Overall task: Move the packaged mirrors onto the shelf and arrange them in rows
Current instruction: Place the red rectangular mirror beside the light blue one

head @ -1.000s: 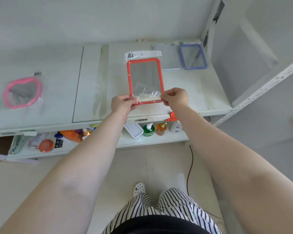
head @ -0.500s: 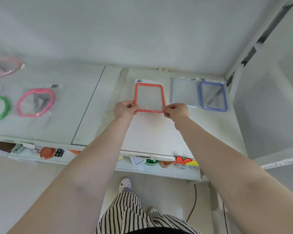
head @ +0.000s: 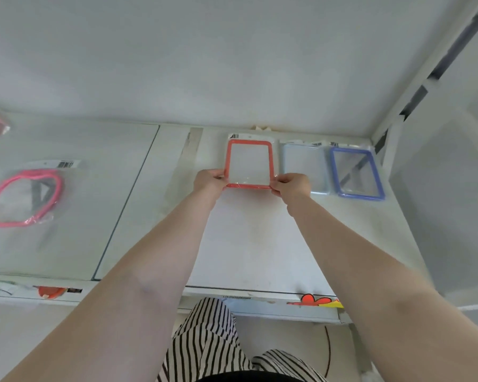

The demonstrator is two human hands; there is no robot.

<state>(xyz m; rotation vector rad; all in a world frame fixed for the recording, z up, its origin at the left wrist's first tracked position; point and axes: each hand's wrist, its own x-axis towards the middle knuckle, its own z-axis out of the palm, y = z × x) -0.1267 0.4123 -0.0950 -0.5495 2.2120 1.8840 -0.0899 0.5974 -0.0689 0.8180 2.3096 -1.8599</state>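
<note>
Both hands, the left hand (head: 209, 181) and right hand (head: 291, 186), pinched the near corners of the red-framed rectangular packaged mirror (head: 249, 164) at twelve o'clock on the white shelf (head: 249, 244); its barcode label was unreadable.

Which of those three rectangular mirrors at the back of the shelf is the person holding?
The red-framed mirror, leftmost of the three. The left hand and right hand pinch its near corners. The pale blue mirror and dark blue mirror lie untouched to its right.
</note>
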